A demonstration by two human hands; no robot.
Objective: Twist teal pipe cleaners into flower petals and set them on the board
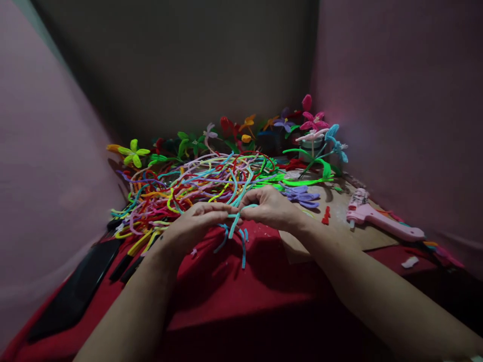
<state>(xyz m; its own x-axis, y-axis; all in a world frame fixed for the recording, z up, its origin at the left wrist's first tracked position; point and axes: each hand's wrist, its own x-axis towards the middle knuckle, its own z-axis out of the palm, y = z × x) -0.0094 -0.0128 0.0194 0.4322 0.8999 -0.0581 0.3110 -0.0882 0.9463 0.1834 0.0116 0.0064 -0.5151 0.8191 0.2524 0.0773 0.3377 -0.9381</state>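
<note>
While hands [202, 216] [269, 207] pinch pipe cleaners [233, 227], red cloth [241, 296], pink drapes [396, 100], dark backdrop [188, 65]

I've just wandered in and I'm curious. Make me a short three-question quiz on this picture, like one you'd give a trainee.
1. True or false: the pink glue gun lies nearer the left hand than the right hand.

2. What colour is the fuzzy stem pinched between the two hands?
A. Yellow
B. Light blue
C. Black

3. Fill in the blank: the cloth below the hands is ____.

Key:
1. False; it lies nearer the right hand.
2. B
3. red
</note>
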